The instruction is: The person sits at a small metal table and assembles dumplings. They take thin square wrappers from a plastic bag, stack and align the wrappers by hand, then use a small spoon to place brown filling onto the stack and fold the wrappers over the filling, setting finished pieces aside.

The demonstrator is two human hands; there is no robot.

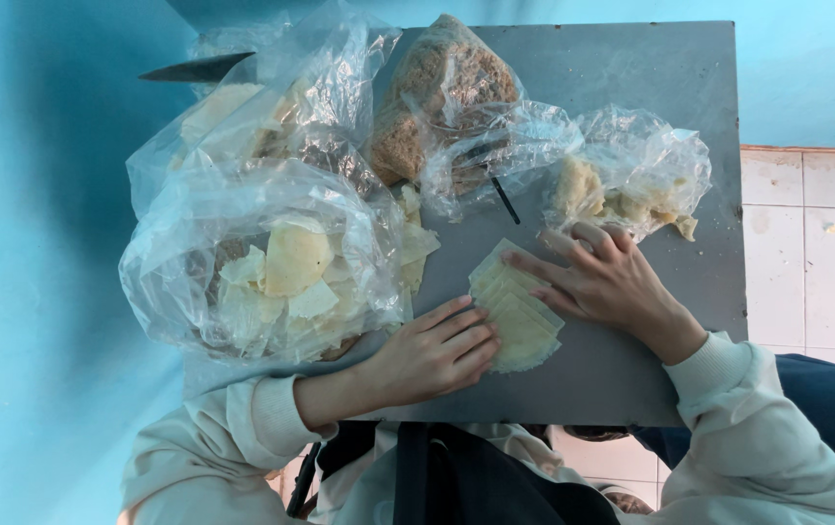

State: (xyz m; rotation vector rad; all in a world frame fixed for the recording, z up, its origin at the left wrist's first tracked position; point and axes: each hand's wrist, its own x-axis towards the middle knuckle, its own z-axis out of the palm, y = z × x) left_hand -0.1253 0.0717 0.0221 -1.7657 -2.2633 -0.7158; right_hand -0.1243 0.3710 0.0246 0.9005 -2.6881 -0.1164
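A grey table [631, 87] stands against a bright blue wall, with pale tiled floor showing past its right edge, seen from above by the person working at it. Near the middle of the table, closer to its near edge, lies a fanned stack of thin pale yellow sheets [518, 309], overlapping like roof tiles. The left hand [432, 355] lies flat with fingers extended and close together, its fingertips resting on the lower left edge of the sheets. The right hand [602, 282] comes in from the right, fingers spread and relaxed, the index fingertip touching the upper corner of the stack; neither hand grips anything. Both arms wear cream sleeves. Along the left edge sits a large clear plastic bag [262, 262] of similar pale pieces, just beside the left hand's wrist. Toward the far edge stands a bag of brown crumbs [442, 92], and behind the right hand's fingers lies a crumpled bag of yellowish scraps [631, 175]. A dark knife blade [199, 68] pokes out past the far left corner.
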